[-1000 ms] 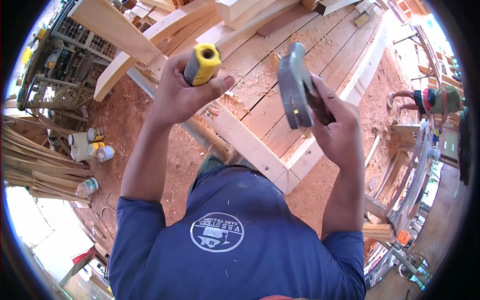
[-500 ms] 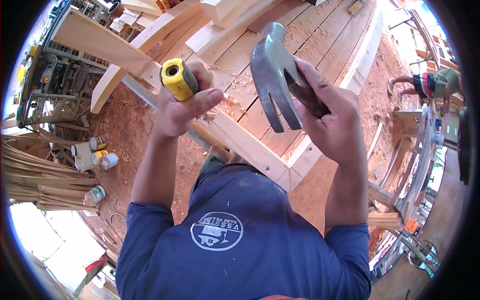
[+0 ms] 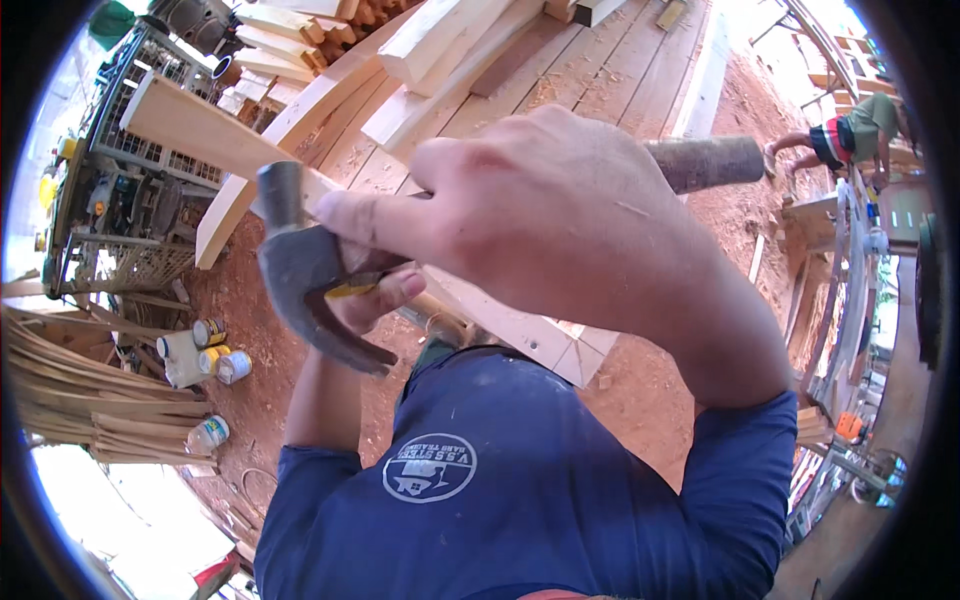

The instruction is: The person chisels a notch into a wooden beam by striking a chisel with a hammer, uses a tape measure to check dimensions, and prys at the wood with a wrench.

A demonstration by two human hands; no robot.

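Note:
My right hand (image 3: 545, 205) is closed round the wooden handle of a claw hammer (image 3: 303, 268), close behind its head. The handle's butt end sticks out to the right of my fist. The dark metal head lies over my left hand (image 3: 372, 308), claw pointing down and toward me. Behind the head, my left hand is closed on a tool with a yellow and black handle. Only a yellow sliver of that handle (image 3: 350, 290) shows; the tool's working end is hidden. Whether the hammer touches the handle I cannot tell.
Beyond my hands lies a slatted wooden platform (image 3: 625, 75) with shavings and timber beams (image 3: 450, 45). A wire-mesh rack (image 3: 130, 215) stands at left, near tins and plastic jugs (image 3: 185, 358). Another person (image 3: 855, 135) bends over at far right.
My right hand has swung the hammer leftward, turning its head from upright over the platform to in front of my left hand. The yellow handle, plainly visible before, is now mostly covered.

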